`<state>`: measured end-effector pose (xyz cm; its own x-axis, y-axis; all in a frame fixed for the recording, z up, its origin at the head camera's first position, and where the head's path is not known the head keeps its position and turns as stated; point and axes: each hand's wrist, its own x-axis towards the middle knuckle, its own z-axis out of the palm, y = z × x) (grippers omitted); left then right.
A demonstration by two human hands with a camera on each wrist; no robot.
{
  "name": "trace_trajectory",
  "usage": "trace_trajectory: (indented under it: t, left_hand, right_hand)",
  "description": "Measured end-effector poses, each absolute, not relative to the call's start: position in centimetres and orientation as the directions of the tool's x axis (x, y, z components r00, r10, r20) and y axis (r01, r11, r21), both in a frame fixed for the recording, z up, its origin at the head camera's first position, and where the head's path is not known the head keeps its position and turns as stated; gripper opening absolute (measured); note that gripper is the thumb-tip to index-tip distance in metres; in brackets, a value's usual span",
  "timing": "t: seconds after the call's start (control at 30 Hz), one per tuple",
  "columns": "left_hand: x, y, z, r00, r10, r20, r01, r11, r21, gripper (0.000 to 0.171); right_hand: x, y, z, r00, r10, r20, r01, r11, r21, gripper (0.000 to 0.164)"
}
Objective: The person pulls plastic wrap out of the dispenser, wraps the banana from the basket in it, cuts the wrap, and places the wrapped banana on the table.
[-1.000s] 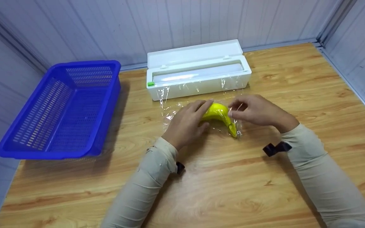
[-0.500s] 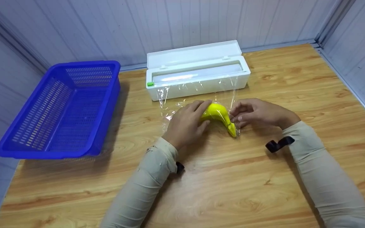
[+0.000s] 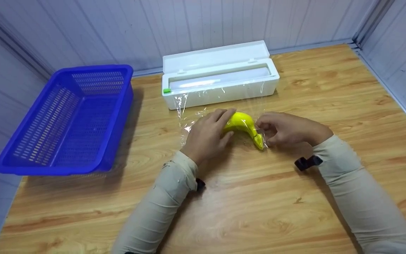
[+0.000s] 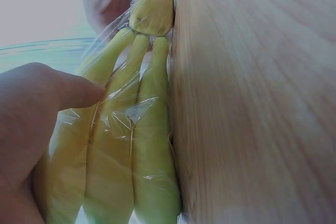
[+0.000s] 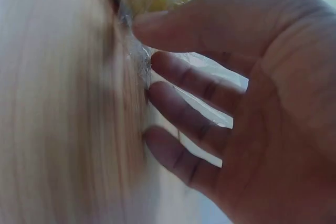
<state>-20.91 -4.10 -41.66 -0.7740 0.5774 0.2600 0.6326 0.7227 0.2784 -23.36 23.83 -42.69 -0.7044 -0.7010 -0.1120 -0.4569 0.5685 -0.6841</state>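
A yellow bunch of bananas point(image 3: 241, 121) lies on the table under clear cling film point(image 3: 188, 127). My left hand point(image 3: 207, 135) grips the bunch from the left side. In the left wrist view its thumb point(image 4: 79, 92) presses on the film-covered bananas point(image 4: 113, 166), and the stem end point(image 4: 152, 13) points away. By the stem, my right hand point(image 3: 284, 129) pinches the film's edge; in the right wrist view the thumb point(image 5: 173, 29) is at the crumpled film point(image 5: 140, 59) with the other fingers bent beneath. Film runs from the bananas back to a white box point(image 3: 220, 93).
The white box stands at the back with its lid up, a film roll point(image 3: 220, 77) inside and a green slider point(image 3: 167, 90) at its front left corner. A blue plastic basket point(image 3: 116, 141) stands at the left. Panel walls point(image 3: 210, 24) bound the wooden table point(image 3: 245, 204).
My right hand shifts slightly at the stem end, its fingers curling in closer on the film; the film beside it, briefly pulled taut, looks slacker. The left hand stays on the bananas.
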Motion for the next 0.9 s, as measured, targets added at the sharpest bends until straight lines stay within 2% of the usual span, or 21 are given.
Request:
trace_trajectory:
  t: [0.13, 0.23, 0.5, 0.7, 0.8, 0.9]
  left_hand:
    - [-21.0, -4.0, -41.6, -0.775, 0.576, 0.262, 0.632, 0.722, 0.283, 0.063]
    - [-21.1, -4.0, -41.6, -0.776, 0.573, 0.264, 0.631, 0.721, 0.286, 0.062]
    - [-20.9, -4.1, -41.8, -0.781, 0.568, 0.258, 0.624, 0.725, 0.293, 0.063]
    - [-20.9, -4.1, -41.9, -0.782, 0.567, 0.260, 0.623, 0.725, 0.293, 0.063]
    - [-21.0, -4.1, -41.8, -0.779, 0.569, 0.263, 0.627, 0.724, 0.289, 0.062]
    - [-21.0, -4.1, -41.8, -0.780, 0.569, 0.261, 0.625, 0.726, 0.286, 0.062]
  right_hand:
    - [-23.4, 23.5, -42.7, -0.704, -0.709, -0.038, -0.566, 0.593, -0.572, 0.024]
    - [-23.6, 23.6, -43.0, -0.714, -0.700, -0.012, -0.575, 0.597, -0.560, 0.016]
    - [-24.0, 25.1, -43.4, -0.767, -0.641, -0.036, -0.436, 0.561, -0.704, 0.008]
    - [-24.1, 25.4, -43.2, -0.847, -0.519, -0.116, -0.290, 0.633, -0.718, 0.004]
    - [-24.0, 25.2, -43.2, -0.848, -0.501, -0.171, -0.218, 0.625, -0.750, 0.002]
    - [-23.9, 24.9, -43.0, -0.833, -0.512, -0.210, -0.136, 0.558, -0.819, 0.005]
